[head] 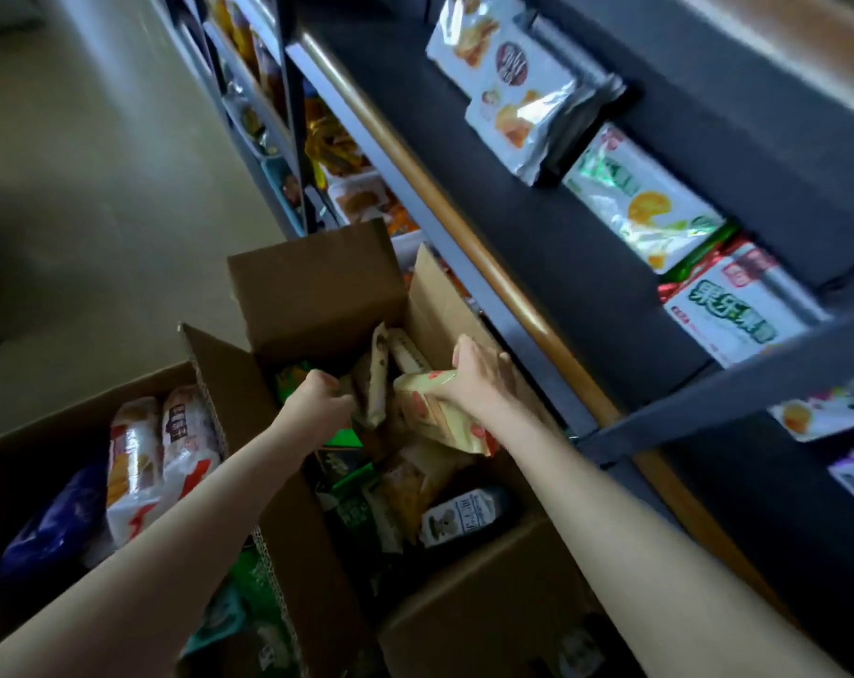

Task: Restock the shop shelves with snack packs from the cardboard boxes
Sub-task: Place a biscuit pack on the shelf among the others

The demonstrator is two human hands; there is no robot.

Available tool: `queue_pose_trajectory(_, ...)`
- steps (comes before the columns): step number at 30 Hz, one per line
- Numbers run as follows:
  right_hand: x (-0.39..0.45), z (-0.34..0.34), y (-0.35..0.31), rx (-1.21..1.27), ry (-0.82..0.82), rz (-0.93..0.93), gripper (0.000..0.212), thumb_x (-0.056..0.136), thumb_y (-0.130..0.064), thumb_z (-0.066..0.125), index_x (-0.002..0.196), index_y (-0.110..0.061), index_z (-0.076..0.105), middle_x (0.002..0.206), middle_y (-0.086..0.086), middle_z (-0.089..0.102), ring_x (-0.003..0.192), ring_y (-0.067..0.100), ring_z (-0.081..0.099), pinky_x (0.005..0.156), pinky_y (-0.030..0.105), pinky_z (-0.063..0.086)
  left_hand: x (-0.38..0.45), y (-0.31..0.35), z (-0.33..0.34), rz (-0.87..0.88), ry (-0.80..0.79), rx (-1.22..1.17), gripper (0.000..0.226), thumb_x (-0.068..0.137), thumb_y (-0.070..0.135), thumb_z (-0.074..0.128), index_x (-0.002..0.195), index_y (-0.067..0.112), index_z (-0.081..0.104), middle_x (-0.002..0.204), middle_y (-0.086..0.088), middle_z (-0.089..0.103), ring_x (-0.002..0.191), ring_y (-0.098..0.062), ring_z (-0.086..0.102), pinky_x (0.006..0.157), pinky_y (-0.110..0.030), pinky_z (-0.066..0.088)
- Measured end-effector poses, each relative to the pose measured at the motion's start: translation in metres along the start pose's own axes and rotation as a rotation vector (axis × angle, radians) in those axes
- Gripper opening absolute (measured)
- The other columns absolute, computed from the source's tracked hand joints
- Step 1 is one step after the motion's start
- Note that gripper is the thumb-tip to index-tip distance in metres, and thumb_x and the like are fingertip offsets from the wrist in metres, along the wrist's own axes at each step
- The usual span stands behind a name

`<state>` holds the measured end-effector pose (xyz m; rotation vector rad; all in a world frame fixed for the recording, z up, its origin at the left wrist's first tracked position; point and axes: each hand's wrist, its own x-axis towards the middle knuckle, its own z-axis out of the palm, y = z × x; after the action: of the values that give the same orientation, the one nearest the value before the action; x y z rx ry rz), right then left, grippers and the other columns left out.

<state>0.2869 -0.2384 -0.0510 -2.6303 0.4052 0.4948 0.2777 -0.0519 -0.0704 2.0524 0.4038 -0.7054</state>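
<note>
Beside the dark shop shelves (586, 266), on the floor: one open cardboard box (317, 286), flaps up, holding a loose heap of snack packs — green, tan, cream and a small white one (459, 516) toward our near side of the box.

Item in hand: pale yellow snack pack (439, 408), lying across the heap on the shelf side of the box, pinned under our right hand (478, 379), whose fingers curl over its top edge — grasped, not yet lifted clear, as we judge it.

Left hand (319, 393): reaching into the far-from-shelf side of the same box, fingers bent down among the upright tan packs (378, 379); whether it grips one we cannot tell.

Second box (4, 462), on the side of the first box away from the shelves: white-and-red bags (136, 457) and a blue bag (53, 521), apparently untouched.

Shelf stock: a few packs at the back of the upper level — white bags (508, 85), a green-and-orange pack (645, 203), a white pack with green lettering (738, 310) — with bare shelf in front of them.

Progress, by our reckoning: early to middling. Both boxes remain well filled; most of the restocking is left.
</note>
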Motion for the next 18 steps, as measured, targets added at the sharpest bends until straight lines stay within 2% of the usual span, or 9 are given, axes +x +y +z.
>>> queue_pose_trajectory(2,-0.043,-0.038,-0.011,0.036,0.089,-0.073,0.058,0.073,-0.052,0.07,0.107,-0.009,0.05,0.109,0.012,0.056,0.11,0.033,0.05,0.085,0.035,0.037,-0.028,0.014,0.004,0.022,-0.095,-0.076,0.038,0.09,0.012,0.051,0.122,-0.009,0.048,0.082,-0.009,0.054,0.08,-0.024,0.06,0.055,-0.028,0.043)
queue_pose_trajectory(5,-0.111,-0.099,-0.026,0.207,0.295,-0.108,0.037,0.072,-0.039,0.074,0.086,-0.016,0.048,0.086,0.001,0.055,0.093,0.029,0.057,0.071,0.032,0.039,-0.094,0.044,0.003,0.119,-0.249,-0.241,0.039,0.095,0.016,0.049,0.13,0.001,0.043,0.094,-0.01,0.054,0.081,-0.024,0.056,0.063,-0.03,0.043)
queue_pose_trajectory(7,-0.159,-0.133,-0.031,0.379,0.368,-0.139,0.03,0.074,-0.029,0.073,0.089,-0.017,0.051,0.086,0.0,0.056,0.085,0.024,0.057,0.067,0.031,0.041,-0.141,0.065,-0.007,0.143,-0.386,-0.41,0.033,0.094,0.025,0.051,0.124,0.016,0.043,0.104,-0.009,0.055,0.082,-0.02,0.061,0.062,-0.029,0.048)
queue_pose_trajectory(10,-0.226,-0.176,-0.033,0.477,0.444,-0.212,0.025,0.079,-0.025,0.071,0.096,-0.024,0.053,0.082,-0.004,0.055,0.077,0.019,0.054,0.068,0.031,0.04,-0.192,0.092,-0.019,0.315,-0.449,-0.536,0.015,0.098,0.016,0.043,0.113,0.015,0.041,0.101,-0.002,0.055,0.059,-0.001,0.064,0.047,-0.011,0.047)
queue_pose_trajectory(12,-0.267,-0.205,-0.029,0.417,0.518,-0.278,0.027,0.083,-0.02,0.067,0.107,-0.024,0.055,0.09,0.001,0.058,0.083,0.024,0.057,0.075,0.036,0.045,-0.229,0.114,-0.027,0.417,-0.524,-0.628,0.013,0.097,0.012,0.045,0.11,0.015,0.043,0.103,-0.001,0.056,0.057,0.008,0.063,0.049,-0.006,0.046)
queue_pose_trajectory(13,-0.286,-0.219,-0.026,0.349,0.551,-0.307,0.031,0.086,-0.018,0.064,0.115,-0.021,0.055,0.097,0.006,0.061,0.088,0.026,0.059,0.079,0.037,0.045,-0.249,0.124,-0.031,0.487,-0.549,-0.633,0.019,0.09,0.014,0.058,0.105,0.014,0.046,0.095,-0.001,0.06,0.056,0.004,0.065,0.049,-0.008,0.048)
queue_pose_trajectory(15,-0.324,-0.247,-0.021,0.145,0.607,-0.298,0.039,0.089,-0.018,0.058,0.127,-0.018,0.05,0.113,0.012,0.062,0.102,0.028,0.058,0.086,0.035,0.043,-0.28,0.149,-0.032,0.614,-0.585,-0.636,0.063,0.055,0.028,0.089,0.101,0.011,0.049,0.067,-0.001,0.067,0.05,-0.006,0.066,0.046,-0.015,0.052)
queue_pose_trajectory(16,-0.343,-0.261,-0.018,0.025,0.654,-0.277,0.045,0.089,-0.017,0.056,0.132,-0.017,0.045,0.122,0.012,0.057,0.111,0.028,0.053,0.09,0.034,0.041,-0.297,0.163,-0.03,0.688,-0.568,-0.598,0.072,0.049,0.024,0.093,0.106,0.01,0.05,0.056,0.004,0.067,0.049,-0.001,0.064,0.045,-0.012,0.05)
queue_pose_trajectory(18,-0.38,-0.282,-0.012,-0.214,0.812,-0.239,0.061,0.086,-0.019,0.057,0.142,-0.015,0.032,0.136,0.012,0.043,0.123,0.032,0.042,0.1,0.039,0.036,-0.339,0.193,-0.02,0.864,-0.525,-0.534,0.064,0.07,0.019,0.082,0.12,0.013,0.043,0.063,0.013,0.068,0.052,0.011,0.061,0.049,-0.004,0.046)
